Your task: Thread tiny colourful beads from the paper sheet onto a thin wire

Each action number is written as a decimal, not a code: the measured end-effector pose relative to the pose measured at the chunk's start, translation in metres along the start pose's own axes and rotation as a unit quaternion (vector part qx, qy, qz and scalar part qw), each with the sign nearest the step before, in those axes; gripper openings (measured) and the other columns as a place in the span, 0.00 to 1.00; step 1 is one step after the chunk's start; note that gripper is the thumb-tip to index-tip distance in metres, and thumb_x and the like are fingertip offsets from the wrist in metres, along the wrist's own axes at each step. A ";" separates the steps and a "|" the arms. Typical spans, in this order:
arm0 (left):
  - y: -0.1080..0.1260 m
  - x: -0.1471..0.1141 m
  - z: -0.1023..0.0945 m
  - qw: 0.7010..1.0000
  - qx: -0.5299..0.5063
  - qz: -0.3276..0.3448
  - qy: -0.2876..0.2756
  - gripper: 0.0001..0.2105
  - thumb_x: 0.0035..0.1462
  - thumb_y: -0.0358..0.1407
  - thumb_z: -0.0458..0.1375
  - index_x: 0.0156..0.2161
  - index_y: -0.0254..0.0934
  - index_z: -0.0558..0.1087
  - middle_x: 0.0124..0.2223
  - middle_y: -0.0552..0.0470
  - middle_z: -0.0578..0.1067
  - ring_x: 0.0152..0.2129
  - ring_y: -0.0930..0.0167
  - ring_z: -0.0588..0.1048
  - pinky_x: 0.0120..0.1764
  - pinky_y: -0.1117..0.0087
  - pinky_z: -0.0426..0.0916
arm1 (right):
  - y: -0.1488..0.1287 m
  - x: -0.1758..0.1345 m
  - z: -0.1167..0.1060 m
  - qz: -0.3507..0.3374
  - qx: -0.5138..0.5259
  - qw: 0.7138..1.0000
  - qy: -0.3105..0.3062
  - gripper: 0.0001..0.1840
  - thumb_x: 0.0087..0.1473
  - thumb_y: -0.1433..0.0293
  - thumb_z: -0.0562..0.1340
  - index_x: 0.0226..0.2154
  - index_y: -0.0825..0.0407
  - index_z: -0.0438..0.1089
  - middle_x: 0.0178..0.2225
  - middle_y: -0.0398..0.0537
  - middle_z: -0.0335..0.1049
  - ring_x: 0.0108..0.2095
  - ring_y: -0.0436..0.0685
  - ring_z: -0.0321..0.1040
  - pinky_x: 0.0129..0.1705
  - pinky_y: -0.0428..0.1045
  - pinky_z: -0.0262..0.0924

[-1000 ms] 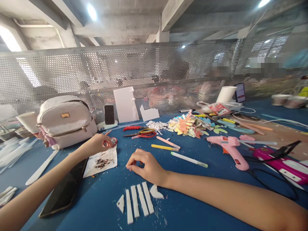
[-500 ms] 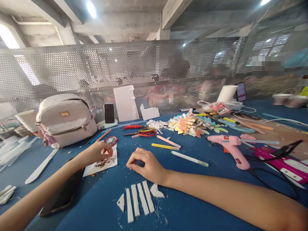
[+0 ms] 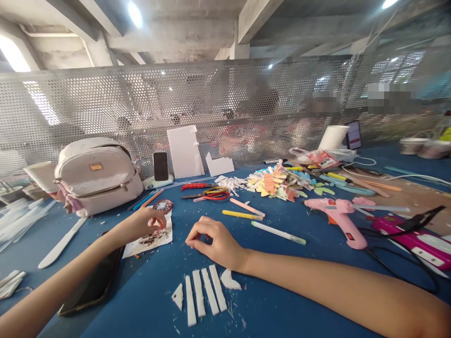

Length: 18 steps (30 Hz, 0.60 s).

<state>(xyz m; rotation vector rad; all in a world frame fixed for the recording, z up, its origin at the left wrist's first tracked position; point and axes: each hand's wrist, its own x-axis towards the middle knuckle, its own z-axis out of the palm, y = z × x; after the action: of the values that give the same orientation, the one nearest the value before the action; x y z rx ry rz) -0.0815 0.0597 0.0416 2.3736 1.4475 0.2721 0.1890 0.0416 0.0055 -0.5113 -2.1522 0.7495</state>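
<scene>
My left hand [image 3: 152, 220] hangs over a sheet of white paper [image 3: 166, 233] strewn with dark and coloured crumbs. Its fingers are loosely bent and apart, with nothing visible in them. A small round red-rimmed dish [image 3: 164, 205] lies just beyond it. My right hand [image 3: 214, 239] rests on the blue tabletop, fingers curled and fingertips brought together around no visible object. Just in front of my right wrist are several white foam strips [image 3: 210, 291], a triangular foam piece with a hole [image 3: 178, 296] and a curved foam piece [image 3: 230, 280]. A dark phone [image 3: 89, 288] lies partly under my left forearm.
A pink glue gun [image 3: 343, 218] and magenta power strip [image 3: 410, 237] with cables are at the right. Markers [image 3: 278, 232], scissors [image 3: 211, 193] and a heap of coloured scraps [image 3: 275, 180] lie farther back. A backpack [image 3: 97, 176] stands left, before a perforated metal screen [image 3: 151, 103].
Both hands hold the same poses in the same places. Only the camera view has shifted very slightly.
</scene>
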 end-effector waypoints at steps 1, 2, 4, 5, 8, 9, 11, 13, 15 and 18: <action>0.000 0.000 0.000 1.000 -0.002 0.002 0.000 0.09 0.53 0.32 0.53 0.31 0.38 0.78 0.34 0.50 0.82 0.30 0.68 0.75 0.36 0.72 0.67 | 0.000 0.000 0.000 0.000 -0.001 1.000 0.000 0.06 0.58 0.73 0.65 0.29 0.51 0.72 0.27 0.41 0.72 0.33 0.52 0.64 0.33 0.45 0.56; 0.001 0.000 0.001 1.000 -0.004 0.003 -0.001 0.09 0.53 0.31 0.54 0.31 0.38 0.77 0.34 0.51 0.82 0.30 0.68 0.75 0.36 0.72 0.67 | 0.000 0.000 0.000 -0.001 -0.002 1.000 -0.001 0.06 0.58 0.73 0.65 0.29 0.51 0.72 0.27 0.41 0.72 0.33 0.52 0.64 0.33 0.45 0.56; 0.001 0.001 0.003 1.000 -0.008 0.005 -0.004 0.09 0.52 0.31 0.54 0.31 0.38 0.77 0.34 0.51 0.82 0.30 0.68 0.76 0.36 0.72 0.67 | 0.000 0.000 -0.001 0.001 -0.003 1.000 -0.003 0.06 0.59 0.73 0.65 0.29 0.51 0.72 0.28 0.42 0.72 0.33 0.52 0.64 0.33 0.45 0.56; 0.000 0.002 0.004 1.000 -0.010 0.004 -0.004 0.08 0.52 0.31 0.54 0.31 0.38 0.77 0.34 0.51 0.82 0.30 0.68 0.76 0.36 0.72 0.67 | 0.001 0.000 -0.001 0.001 -0.004 1.000 -0.004 0.06 0.59 0.73 0.65 0.29 0.51 0.72 0.28 0.42 0.72 0.33 0.52 0.64 0.33 0.45 0.56; 0.000 0.004 0.006 1.000 -0.017 -0.006 -0.002 0.08 0.50 0.31 0.56 0.32 0.38 0.78 0.34 0.50 0.82 0.30 0.68 0.76 0.35 0.72 0.67 | 0.001 0.000 0.000 0.000 -0.004 1.000 -0.005 0.06 0.59 0.73 0.65 0.30 0.51 0.72 0.28 0.42 0.72 0.34 0.52 0.65 0.34 0.45 0.56; 0.000 0.004 0.007 1.000 -0.021 -0.011 -0.003 0.07 0.50 0.31 0.56 0.32 0.38 0.78 0.34 0.50 0.82 0.30 0.68 0.76 0.35 0.72 0.67 | 0.002 0.000 0.000 -0.001 -0.005 1.000 -0.005 0.06 0.59 0.73 0.65 0.30 0.51 0.72 0.28 0.42 0.72 0.34 0.52 0.65 0.34 0.45 0.56; 0.000 0.005 0.009 0.999 -0.032 -0.016 -0.005 0.07 0.49 0.31 0.57 0.31 0.38 0.78 0.33 0.51 0.82 0.29 0.68 0.76 0.34 0.72 0.67 | 0.002 0.000 0.000 -0.002 -0.005 1.000 -0.005 0.06 0.59 0.73 0.65 0.30 0.51 0.72 0.28 0.42 0.72 0.34 0.52 0.65 0.34 0.45 0.56; -0.001 0.005 0.011 0.999 -0.048 -0.018 -0.005 0.06 0.48 0.31 0.58 0.30 0.38 0.78 0.31 0.51 0.81 0.28 0.68 0.76 0.34 0.72 0.68 | 0.001 0.000 0.000 -0.002 -0.004 1.000 -0.003 0.06 0.59 0.73 0.65 0.29 0.51 0.72 0.28 0.41 0.72 0.33 0.52 0.65 0.34 0.45 0.56; -0.001 0.005 0.012 0.998 -0.068 -0.017 -0.002 0.06 0.48 0.31 0.58 0.31 0.37 0.77 0.31 0.51 0.80 0.28 0.68 0.76 0.34 0.72 0.68 | 0.000 0.000 0.000 -0.001 -0.005 1.000 -0.001 0.06 0.58 0.74 0.65 0.29 0.51 0.72 0.28 0.41 0.72 0.33 0.52 0.65 0.34 0.45 0.56; -0.002 0.004 0.011 0.994 -0.107 -0.013 0.012 0.06 0.48 0.31 0.58 0.32 0.36 0.76 0.29 0.52 0.79 0.27 0.69 0.75 0.33 0.72 0.69 | -0.001 0.000 -0.001 0.001 -0.006 1.000 -0.002 0.06 0.58 0.74 0.65 0.29 0.51 0.72 0.27 0.41 0.72 0.33 0.52 0.64 0.34 0.45 0.56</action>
<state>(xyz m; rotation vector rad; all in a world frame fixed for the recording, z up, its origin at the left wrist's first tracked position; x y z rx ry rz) -0.0775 0.0623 0.0309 2.1861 1.3837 0.4277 0.1896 0.0412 0.0069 -0.5194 -2.1619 0.7389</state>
